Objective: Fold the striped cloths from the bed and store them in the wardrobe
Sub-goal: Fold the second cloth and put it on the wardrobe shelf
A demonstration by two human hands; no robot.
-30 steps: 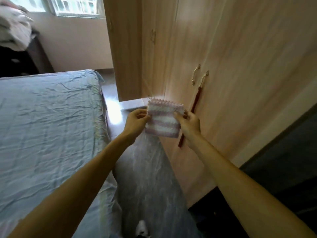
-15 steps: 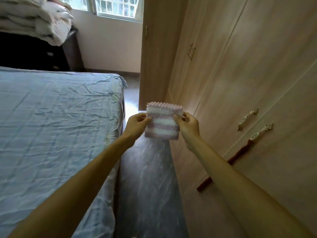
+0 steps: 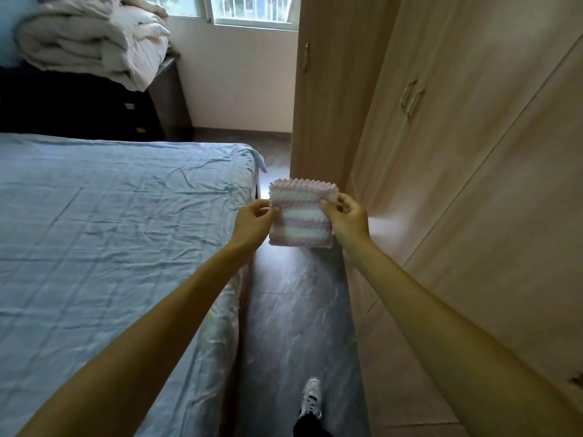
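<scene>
Head view: left hand (image 3: 252,223) and right hand (image 3: 348,220) each pinch-grip folded pink-and-white striped fluffy cloth (image 3: 301,220) between blue-sheeted bed (image 3: 110,231) and light wooden wardrobe (image 3: 457,168).

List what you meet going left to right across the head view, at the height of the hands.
bed → left hand → striped cloth, pinched by both hands → right hand → wardrobe

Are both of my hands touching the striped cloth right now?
Touching. The head view shows the left hand pinching the left edge of the striped cloth, and the right hand pinching its right edge.
</scene>
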